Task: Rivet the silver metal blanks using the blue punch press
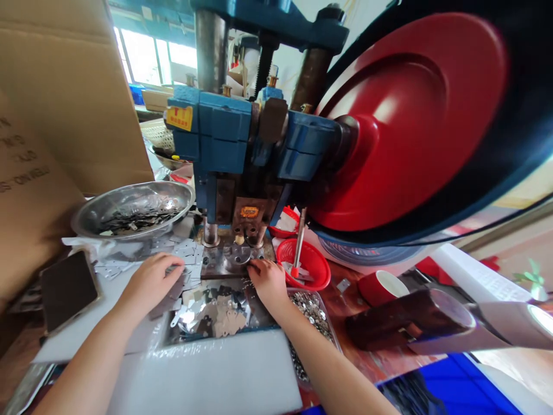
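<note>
Head view is showing the right hand (268, 280) pinching a small blank at the die plate (235, 259) under the press (242, 144), while the left hand (151, 282), fingers curled, is resting on loose blanks (185, 253); seating looks in hand, needing fingers clear.

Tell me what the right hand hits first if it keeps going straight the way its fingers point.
The right hand points up and left, fingertips already at the edge of the press's die plate. Going straight on, it would likely slide onto that plate, then meet the posts under the blue press head. Depth is hard to judge.
</note>
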Demonstrator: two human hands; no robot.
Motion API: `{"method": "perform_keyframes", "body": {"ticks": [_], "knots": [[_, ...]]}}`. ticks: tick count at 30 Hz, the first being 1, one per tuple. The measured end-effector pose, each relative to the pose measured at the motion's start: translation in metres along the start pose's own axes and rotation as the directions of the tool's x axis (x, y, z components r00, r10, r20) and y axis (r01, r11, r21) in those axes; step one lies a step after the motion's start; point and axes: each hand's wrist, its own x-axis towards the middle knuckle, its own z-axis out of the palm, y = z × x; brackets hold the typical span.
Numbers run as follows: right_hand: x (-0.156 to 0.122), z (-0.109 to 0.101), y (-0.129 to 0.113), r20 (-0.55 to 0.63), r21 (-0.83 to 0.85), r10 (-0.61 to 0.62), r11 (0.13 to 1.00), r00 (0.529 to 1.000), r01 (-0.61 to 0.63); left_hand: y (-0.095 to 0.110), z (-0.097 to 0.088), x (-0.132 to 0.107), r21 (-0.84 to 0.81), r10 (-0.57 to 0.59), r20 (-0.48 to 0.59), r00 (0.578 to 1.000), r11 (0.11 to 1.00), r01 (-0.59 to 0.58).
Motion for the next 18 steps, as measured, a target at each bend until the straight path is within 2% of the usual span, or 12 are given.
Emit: {"method": "perform_keyframes", "body": {"ticks": [5,12,18], "knots": [[-0.001,0.007,-0.001,-0.050,0.045,0.033,0.999,0.998,-0.031,-0.010,0.002,-0.001,0.031,0.008,0.050,0.999,0.999,-0.010],[-0.003,0.004,0.002,-0.041,-0.015,-0.048,0.999,0.998,0.048,-0.001,0.006,-0.003,0.035,0.098,0.118,0.988,0.994,-0.102],[-0.003,0.000,0.007,-0.031,0.085,-0.044,0.995,0.999,0.047,0.004,0.010,-0.001,0.028,0.078,0.114,0.990,0.996,-0.081]]}}
